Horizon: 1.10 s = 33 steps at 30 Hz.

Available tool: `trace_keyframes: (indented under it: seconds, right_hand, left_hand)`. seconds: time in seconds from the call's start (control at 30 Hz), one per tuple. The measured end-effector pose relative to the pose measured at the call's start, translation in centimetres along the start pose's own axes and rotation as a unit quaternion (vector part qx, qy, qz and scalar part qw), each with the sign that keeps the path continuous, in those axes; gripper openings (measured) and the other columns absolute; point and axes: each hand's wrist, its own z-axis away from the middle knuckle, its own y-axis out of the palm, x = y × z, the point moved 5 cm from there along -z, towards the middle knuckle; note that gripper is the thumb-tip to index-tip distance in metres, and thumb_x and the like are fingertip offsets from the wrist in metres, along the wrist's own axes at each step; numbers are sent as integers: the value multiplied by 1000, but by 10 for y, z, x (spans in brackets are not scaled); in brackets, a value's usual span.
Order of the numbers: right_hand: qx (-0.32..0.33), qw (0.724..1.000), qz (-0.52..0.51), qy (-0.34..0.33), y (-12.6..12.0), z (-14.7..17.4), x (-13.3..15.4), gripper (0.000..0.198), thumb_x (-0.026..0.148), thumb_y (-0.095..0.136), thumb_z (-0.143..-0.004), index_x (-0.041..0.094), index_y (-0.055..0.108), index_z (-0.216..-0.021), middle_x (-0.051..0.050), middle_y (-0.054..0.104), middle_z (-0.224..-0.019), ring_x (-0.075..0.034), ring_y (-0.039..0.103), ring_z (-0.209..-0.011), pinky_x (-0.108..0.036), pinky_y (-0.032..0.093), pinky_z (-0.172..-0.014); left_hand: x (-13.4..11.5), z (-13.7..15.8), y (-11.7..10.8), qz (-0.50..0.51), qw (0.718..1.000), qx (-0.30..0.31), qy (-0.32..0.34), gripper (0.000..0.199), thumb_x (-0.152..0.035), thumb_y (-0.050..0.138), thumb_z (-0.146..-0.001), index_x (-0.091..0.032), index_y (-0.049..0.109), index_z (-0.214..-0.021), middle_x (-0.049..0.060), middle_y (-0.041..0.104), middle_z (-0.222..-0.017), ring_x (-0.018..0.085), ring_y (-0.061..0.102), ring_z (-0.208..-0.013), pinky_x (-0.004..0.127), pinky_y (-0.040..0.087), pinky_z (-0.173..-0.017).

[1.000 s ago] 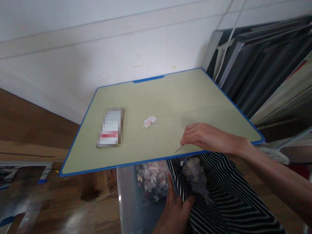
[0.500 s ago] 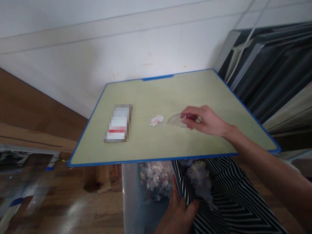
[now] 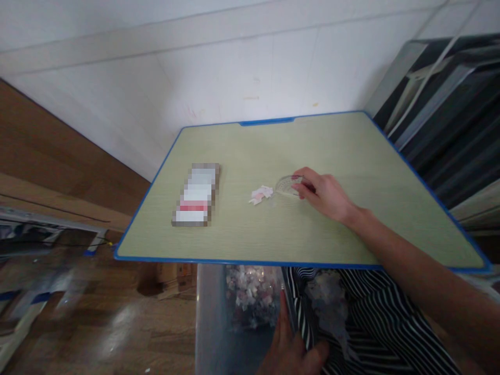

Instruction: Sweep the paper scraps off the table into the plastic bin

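Observation:
My right hand [image 3: 326,195] pinches a clear protractor [image 3: 287,186], its curved edge pointing left, over the pale table [image 3: 336,140]. Just left of the protractor lies a small heap of white and pinkish paper scraps [image 3: 261,194]. Below the table's front edge, my left hand [image 3: 291,344] grips the right-hand rim of a translucent plastic bin [image 3: 209,323], one finger stretched along its inner side. Inside this bin sits a clear bag of paper scraps [image 3: 250,294]. Black-and-white striped cloth [image 3: 375,317] lies against my left hand.
A phone-like object [image 3: 195,195], blurred by pixelation, lies on the table's left side. Behind is a white wall [image 3: 219,67]. Dark panels [image 3: 449,104] lean at the right, and brown board [image 3: 58,151] stands at the left. The floor [image 3: 117,323] is wooden.
The view has shifted, so the table sits slightly further right. My right hand and the protractor have come a little nearer the paper scraps. My left hand stays at the bin's rim.

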Motion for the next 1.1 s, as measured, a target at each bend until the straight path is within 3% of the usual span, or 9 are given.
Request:
trace_keyframes:
  seconds: [0.13, 0.23, 0.4, 0.5, 0.6, 0.77, 0.87, 0.97, 1.1]
  right_hand:
    - [64, 996, -45, -41, 8, 0, 9, 20, 32, 45, -88, 16, 54, -96, 2, 57, -57, -11, 52, -50, -23, 34, -51]
    - [39, 999, -21, -22, 7, 0, 9, 21, 32, 44, -89, 16, 55, -97, 1, 58, -58, -12, 51, -51, -23, 34, -51]
    - [65, 996, 49, -28, 13, 3, 18, 23, 30, 42, -90, 16, 56, -102, -1, 62, -63, -13, 53, -53, -24, 34, -53]
    - [104, 989, 80, -66, 19, 7, 29, 24, 29, 41, -91, 15, 56, -104, -4, 67, -69, -15, 57, -59, -25, 36, -57]
    - [77, 990, 100, -56, 19, 6, 32, 27, 29, 37, -93, 15, 55, -105, -6, 68, -72, -15, 57, -57, -25, 35, -56]
    - [104, 979, 161, -72, 29, 6, 38, 29, 29, 33, -95, 14, 54, -108, -9, 70, -78, -18, 60, -62, -27, 31, -55]
    - [141, 960, 197, -142, 36, 10, 50, 30, 30, 32, -95, 15, 57, -102, -9, 71, -77, -18, 61, -61, -28, 27, -52]
    - [95, 960, 215, -150, 28, 12, 50, 32, 33, 31, -95, 16, 58, -91, -8, 68, -68, -18, 59, -57, -30, 25, -51]
    - [-23, 980, 185, -66, 3, 11, 30, 28, 34, 33, -92, 18, 55, -84, -8, 66, -66, -18, 55, -54, -30, 30, -52]
  left_hand:
    - [1, -2, -1, 8, 999, 10, -36, 82, -7, 62, -84, -34, 18, -147, 12, -6, -156, 41, 14, -138, 57, 33, -103]
    - [-1, -7, -6, 52, 993, 38, -98, 80, -8, 58, -86, -24, 13, -150, 21, 0, -154, 39, 23, -136, 52, 40, -101]
    - [-7, -11, -17, 47, 994, 9, -102, 84, -10, 63, -83, -32, 16, -149, 10, 14, -155, 35, 28, -136, 50, 42, -101]
    - [-8, -8, -15, 22, 998, 11, -62, 77, -7, 61, -85, -36, 25, -146, 6, 4, -157, 38, 17, -139, 53, 35, -105]
    - [-9, -6, -13, 25, 999, 22, -26, 68, -5, 60, -87, -44, 37, -138, 2, -13, -155, 43, 3, -138, 57, 32, -105]
    - [-5, -8, -17, 49, 996, 10, -77, 80, -9, 62, -87, -31, 16, -148, 15, -1, -154, 40, 13, -137, 54, 37, -102]
    - [-6, -7, -13, 37, 998, 13, -47, 76, -5, 63, -85, -38, 28, -144, 9, -8, -154, 41, 10, -136, 54, 36, -102]
    - [-3, -6, -10, 32, 997, 4, -66, 79, -5, 63, -84, -35, 24, -146, 10, -14, -153, 42, 8, -136, 57, 33, -102]
    - [-8, -9, -14, 58, 994, 22, -87, 80, -8, 60, -87, -33, 15, -148, 11, -12, -154, 40, 11, -137, 55, 33, -103]
